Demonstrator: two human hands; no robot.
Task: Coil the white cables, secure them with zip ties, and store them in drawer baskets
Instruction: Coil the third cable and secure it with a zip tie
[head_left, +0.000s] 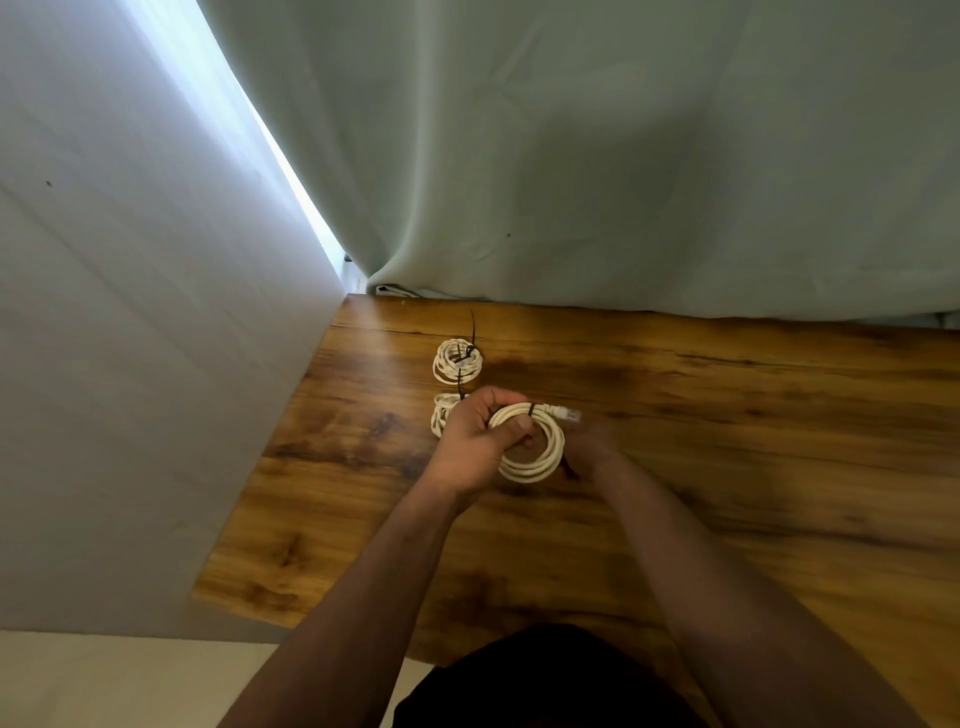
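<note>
**Coil (535, 457) banded: snug the tie without spilling the loops**

Two finished bundles lie at the left of the counter (727, 467). The far coil (457, 362) has a black tie tail (473, 327) pointing to 12 o'clock. The near coil (441, 415) sits just at its 6 o'clock, partly hidden by the left hand (475, 441).

That hand grips the coil at its 9 o'clock side, with fingers curled round the loops and the thumb laid across them. A black zip tie (532, 410) bands the loops at 12 o'clock, and the plug (563, 414) pokes out toward 3 o'clock. The right hand (592, 447) is at the coil's 3 o'clock edge. It is too blurred to tell whether its fingers pinch anything.

The step looks like cinching. The left grip should sit close beside the tie so the loops stay stacked. The tail is best drawn straight through the head, snug but not biting into the cable, with the plug left free outside the band. No drawer basket is in view.
</note>
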